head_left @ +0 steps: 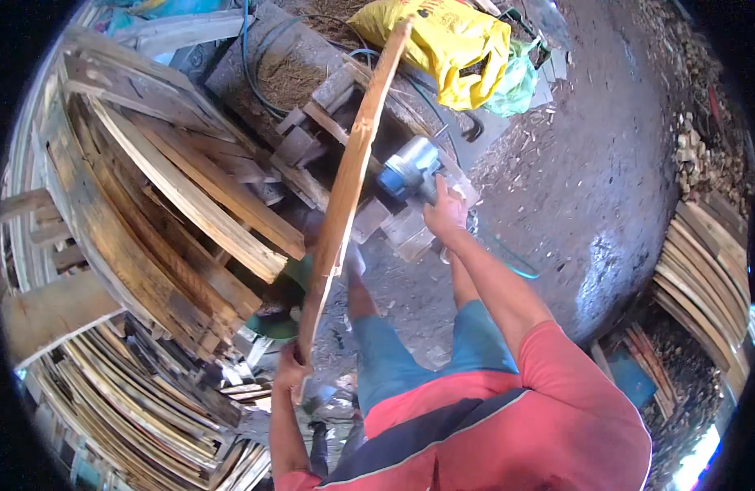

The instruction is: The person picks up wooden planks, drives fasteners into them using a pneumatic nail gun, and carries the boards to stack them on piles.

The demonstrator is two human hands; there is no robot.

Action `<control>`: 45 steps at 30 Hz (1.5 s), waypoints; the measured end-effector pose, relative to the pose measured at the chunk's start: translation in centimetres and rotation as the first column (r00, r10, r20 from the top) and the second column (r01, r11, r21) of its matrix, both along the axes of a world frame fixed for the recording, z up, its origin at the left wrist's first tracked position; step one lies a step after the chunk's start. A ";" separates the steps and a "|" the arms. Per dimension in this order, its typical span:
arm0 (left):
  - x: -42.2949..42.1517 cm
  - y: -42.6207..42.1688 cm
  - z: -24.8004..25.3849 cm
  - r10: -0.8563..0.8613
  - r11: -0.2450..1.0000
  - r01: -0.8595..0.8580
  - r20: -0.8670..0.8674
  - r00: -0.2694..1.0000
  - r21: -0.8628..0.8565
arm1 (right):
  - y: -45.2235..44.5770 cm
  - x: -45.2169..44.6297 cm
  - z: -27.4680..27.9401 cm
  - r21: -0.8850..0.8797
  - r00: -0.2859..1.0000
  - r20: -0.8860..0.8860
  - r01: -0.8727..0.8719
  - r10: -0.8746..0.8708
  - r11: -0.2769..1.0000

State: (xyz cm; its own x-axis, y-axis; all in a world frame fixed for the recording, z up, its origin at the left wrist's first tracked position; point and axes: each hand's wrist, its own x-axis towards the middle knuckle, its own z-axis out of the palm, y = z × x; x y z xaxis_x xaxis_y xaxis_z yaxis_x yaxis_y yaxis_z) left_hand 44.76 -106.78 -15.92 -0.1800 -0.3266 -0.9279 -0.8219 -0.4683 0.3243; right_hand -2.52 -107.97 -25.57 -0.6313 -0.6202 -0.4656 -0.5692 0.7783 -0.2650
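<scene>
My left hand (pixel 292 370) is closed round the near end of a long, rough wooden plank (pixel 349 180). The plank slants up and away from me, its far end beside a yellow sack (pixel 443 45). In my right hand (pixel 446 211) is the handle of a silver and blue power tool that looks like a nail gun (pixel 410 168). It is just right of the plank, above some wood blocks (pixel 408 233). The fingers of my left hand are partly hidden by the plank.
Wooden boards (pixel 189 192) lean on a stack at the left, with more thin planks (pixel 124 393) below. A green bag (pixel 515 82) lies by the sack. Curved planks (pixel 705 270) are piled at the right, and a thin teal hose (pixel 512 260) runs along the dirt floor.
</scene>
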 end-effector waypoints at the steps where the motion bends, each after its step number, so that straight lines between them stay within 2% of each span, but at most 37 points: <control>1: 2.4 1.6 -1.3 0.127 0.992 -0.122 -0.141 0.982 0.045 | 0.7 0.6 -0.2 -0.052 0.997 -0.057 -0.051 0.048 0.997; 2: 2.1 2.0 -0.3 0.429 0.890 -0.365 -0.233 0.873 0.274 | 1.6 1.4 0.0 -0.098 0.989 -0.115 -0.105 0.093 0.990; 4: 1.5 2.6 2.4 0.622 0.696 -0.562 0.016 0.783 0.447 | 3.0 2.1 0.8 -0.151 0.988 -0.142 -0.089 0.067 0.985; 5: 2.9 3.1 2.2 0.569 0.688 -0.558 0.133 0.812 0.465 | 3.6 2.0 1.0 -0.191 0.997 -0.034 -0.079 0.074 0.978; 6: 3.3 4.3 1.4 0.525 0.736 -0.513 0.107 0.844 0.441 | 4.2 1.8 1.4 -0.231 0.994 0.070 -0.067 0.086 0.971; 7: 2.5 4.7 1.7 0.452 0.807 -0.470 0.140 0.881 0.357 | 5.5 1.9 0.7 -0.323 0.979 0.198 0.030 0.037 0.946; 8: 1.4 4.9 2.0 0.381 0.866 -0.420 0.183 0.906 0.273 | 5.4 1.4 2.2 -0.333 0.978 0.205 0.032 0.039 0.942; 9: 1.4 5.9 1.2 0.334 0.934 -0.354 0.219 0.917 0.059 | 5.6 0.8 3.8 -0.186 0.934 0.357 0.089 -0.017 0.979; 10: 1.4 7.4 0.6 0.296 0.953 -0.264 0.272 0.915 -0.150 | 6.2 0.4 5.2 -0.021 0.865 0.494 0.112 -0.087 0.994; 11: -0.6 7.5 2.8 0.272 0.941 -0.203 0.250 0.929 -0.269 | 7.8 0.3 4.5 -0.132 0.885 0.462 0.128 -0.053 0.983; 12: -3.4 7.0 4.5 0.247 0.911 -0.143 0.232 0.941 -0.388 | 8.7 -0.4 4.9 -0.132 0.875 0.482 0.108 -0.031 0.985; 14: -5.2 9.2 5.4 0.349 0.866 -0.213 0.242 0.905 -0.452 | 9.9 -1.6 6.4 -0.134 0.830 0.548 0.204 -0.098 0.970; 16: -9.7 10.4 9.9 0.284 0.856 -0.133 0.240 0.928 -0.499 | 9.7 -3.1 10.1 -0.141 0.769 0.625 0.280 -0.134 0.949; 17: -9.8 12.6 10.3 0.323 0.845 -0.157 0.254 0.912 -0.511 | 9.8 -3.7 10.4 -0.148 0.674 0.720 0.384 -0.168 0.911; 18: -9.8 14.6 10.1 0.337 0.838 -0.195 0.202 0.920 -0.510 | 9.6 -4.5 10.7 -0.159 0.672 0.728 0.353 -0.132 0.922; 20: -12.4 17.8 11.0 0.390 0.813 -0.268 0.142 0.910 -0.518 | 8.7 -6.3 12.4 -0.184 0.454 0.889 0.486 -0.066 0.854; 22: -15.7 21.2 13.4 0.340 0.826 -0.243 0.107 0.934 -0.508 | 7.3 -8.1 14.2 -0.185 0.419 0.908 0.444 -0.021 0.877; 24: -17.0 25.7 12.0 0.426 0.759 -0.340 0.028 0.904 -0.555 | 5.7 -9.5 15.6 0.082 -0.003 0.995 0.643 -0.105 0.761; 25: -18.6 26.7 12.5 0.358 0.762 -0.279 0.022 0.933 -0.585 | 5.3 -10.1 16.7 0.069 0.007 0.996 0.597 -0.091 0.799; 27: -21.3 28.5 13.5 0.281 0.751 -0.173 0.072 0.957 -0.638 | 4.8 -10.7 19.0 0.072 -0.144 0.988 0.744 0.054 0.665; 28: -22.4 29.1 14.0 0.268 0.747 -0.123 0.128 0.955 -0.653 | 5.3 -10.6 21.2 0.068 -0.058 0.998 0.765 -0.036 0.640; 29: -23.5 29.7 15.0 0.305 0.695 -0.103 0.162 0.938 -0.712 | 6.0 -11.5 20.7 -0.010 0.025 1.000 0.758 -0.014 0.652; 30: -24.5 30.3 15.7 0.345 0.638 -0.071 0.202 0.917 -0.767 | 6.5 -12.3 20.7 -0.013 0.009 1.000 0.731 0.008 0.682; 31: -25.0 31.3 15.5 0.381 0.514 -0.062 0.163 0.910 -0.856 | 7.4 -11.3 23.5 0.009 -0.013 1.000 0.757 0.001 0.653; 32: -25.6 32.4 15.3 0.403 0.379 -0.031 0.134 0.905 -0.925 | 8.4 -11.1 24.8 -0.054 0.018 0.998 0.722 0.059 0.689; 33: -26.6 33.2 15.8 0.414 0.284 -0.042 0.083 0.907 -0.958 | 9.4 -10.3 25.8 -0.175 0.127 0.985 0.706 0.121 0.686; 34: -27.8 34.1 16.3 0.410 0.189 -0.048 0.035 0.911 -0.981 | 10.1 -10.3 25.7 -0.197 0.108 0.980 0.655 0.168 0.730; 36: -30.6 36.0 15.8 0.465 0.166 -0.038 0.044 0.884 -0.985 | 12.1 -9.1 27.3 -0.259 0.115 0.965 0.567 0.237 0.782; 38: -31.8 39.2 15.0 0.508 0.134 -0.028 0.044 0.860 -0.991 | 14.7 -6.8 28.4 -0.236 0.098 0.971 0.503 0.217 0.831; 40: -32.8 44.0 13.5 0.634 0.305 -0.107 0.118 0.765 -0.946 | 18.0 -3.9 28.5 -0.234 0.095 0.972 0.403 0.214 0.885; 41: -33.1 47.2 12.2 0.701 0.295 -0.229 0.047 0.711 -0.927 | 19.9 -2.4 27.7 -0.241 0.063 0.970 0.258 0.233 0.935; 42: -33.5 50.9 11.2 0.745 0.283 -0.248 0.049 0.665 -0.926 | 22.3 -1.0 27.3 -0.242 0.028 0.970 0.099 0.240 0.965; 44: -35.3 59.7 9.5 0.825 0.322 -0.438 0.022 0.565 -0.839 | 29.3 2.3 26.7 -0.258 -0.015 0.966 -0.125 0.258 0.958; 45: -36.5 64.3 9.2 0.885 0.174 -0.491 -0.083 0.458 -0.854 | 33.0 3.8 26.1 -0.310 0.034 0.934 -0.421 0.356 0.852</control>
State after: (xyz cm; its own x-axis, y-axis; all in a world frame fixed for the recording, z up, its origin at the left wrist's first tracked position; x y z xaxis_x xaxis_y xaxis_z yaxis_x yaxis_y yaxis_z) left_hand 8.21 -42.47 -6.70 0.7658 -0.6163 -0.1836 -0.3865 -0.6693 0.6345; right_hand 1.26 -74.95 0.56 0.6617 -0.5755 -0.4806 -0.1069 0.5620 -0.8202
